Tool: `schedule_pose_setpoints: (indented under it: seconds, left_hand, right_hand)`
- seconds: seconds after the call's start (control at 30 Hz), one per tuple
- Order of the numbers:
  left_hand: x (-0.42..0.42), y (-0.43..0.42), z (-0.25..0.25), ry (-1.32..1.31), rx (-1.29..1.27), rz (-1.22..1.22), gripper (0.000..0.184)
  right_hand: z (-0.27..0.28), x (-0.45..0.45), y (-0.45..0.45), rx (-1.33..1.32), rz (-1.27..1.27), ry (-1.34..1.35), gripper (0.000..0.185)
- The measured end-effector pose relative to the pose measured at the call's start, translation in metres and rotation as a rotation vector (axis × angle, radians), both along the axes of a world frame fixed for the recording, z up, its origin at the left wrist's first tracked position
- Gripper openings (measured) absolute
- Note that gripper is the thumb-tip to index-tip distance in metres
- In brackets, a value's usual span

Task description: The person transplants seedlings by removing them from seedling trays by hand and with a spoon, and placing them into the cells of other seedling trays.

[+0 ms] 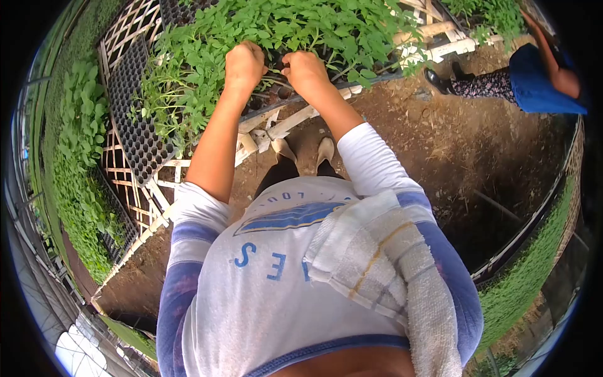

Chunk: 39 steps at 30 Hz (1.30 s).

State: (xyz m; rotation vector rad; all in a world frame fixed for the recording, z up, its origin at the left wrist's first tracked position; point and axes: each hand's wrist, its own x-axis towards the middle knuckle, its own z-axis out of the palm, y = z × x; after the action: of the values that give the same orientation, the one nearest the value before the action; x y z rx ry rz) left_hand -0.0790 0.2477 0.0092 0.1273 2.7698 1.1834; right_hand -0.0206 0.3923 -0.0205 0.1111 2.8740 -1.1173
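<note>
My left hand (245, 66) is closed at the front of a dense patch of leafy green seedlings (276, 25), its fingers curled toward the stems. Just to its right, my right hand (306, 72) is also closed, thumb and fingers pressed together low among the leaves. Whatever either hand pinches is hidden by the fingers and foliage. Between and below the hands, part of a dark seedling tray (284, 93) with round cells shows at the front edge. A few thin stems lean over near the fingers.
Left of the seedlings lies a black cell tray (139, 107) on a white lattice bench (154, 195). More green plants (81, 163) grow farther left. At the right stands another person in a blue garment (540, 78), on the dirt path (408, 132). A towel (377, 251) hangs over my shoulder.
</note>
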Motion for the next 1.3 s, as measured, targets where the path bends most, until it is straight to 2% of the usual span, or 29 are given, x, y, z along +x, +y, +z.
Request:
schedule_pose_setpoints:
  seconds: [0.1, 0.2, 0.27, 0.43, 0.67, 0.73, 0.9, 0.97, 1.03, 1.13, 1.23, 1.3]
  left_hand:
    - [0.005, -0.002, 0.005, 0.010, -0.004, 0.014, 0.022]
    - [0.015, -0.002, 0.013, 0.014, 0.077, 0.080, 0.021]
    - [0.019, 0.000, 0.015, 0.185, -0.041, -0.025, 0.021]
    - [0.031, 0.002, 0.020, 0.264, -0.181, -0.139, 0.023]
    - [0.039, -0.010, 0.027, 0.305, -0.139, -0.224, 0.023]
    - [0.036, -0.016, 0.031, 0.218, -0.115, -0.087, 0.024]
    - [0.032, -0.022, 0.026, 0.248, -0.117, -0.081, 0.025]
    - [0.034, -0.019, 0.024, 0.295, -0.086, -0.070, 0.018]
    - [0.035, -0.019, 0.022, 0.290, -0.067, -0.070, 0.018]
    - [0.037, -0.017, 0.023, 0.276, -0.062, -0.068, 0.017]
    - [0.036, -0.016, 0.025, 0.287, -0.027, -0.068, 0.017]
    - [0.036, -0.015, 0.028, 0.278, -0.025, -0.059, 0.016]
  right_hand:
    - [0.007, -0.001, -0.004, 0.003, -0.029, -0.094, 0.031]
    - [0.012, -0.001, -0.006, 0.022, -0.028, -0.069, 0.032]
    - [0.017, -0.005, -0.007, 0.030, -0.015, -0.076, 0.035]
    - [0.008, -0.016, -0.004, 0.022, 0.014, -0.121, 0.038]
    - [-0.012, -0.025, -0.008, 0.099, 0.037, -0.067, 0.027]
    - [-0.017, -0.025, -0.007, 0.177, 0.101, -0.014, 0.021]
    - [-0.004, -0.015, -0.004, 0.275, 0.196, 0.044, 0.014]
    - [-0.002, -0.007, 0.000, 0.332, 0.227, 0.058, 0.014]
    - [0.000, 0.007, 0.008, 0.330, 0.343, 0.180, 0.013]
    - [0.024, 0.038, 0.017, 0.298, 0.352, 0.198, 0.015]
    - [0.056, 0.083, 0.035, 0.194, 0.411, 0.162, 0.012]
    - [0.052, 0.111, 0.056, 0.279, 0.396, -0.011, 0.011]
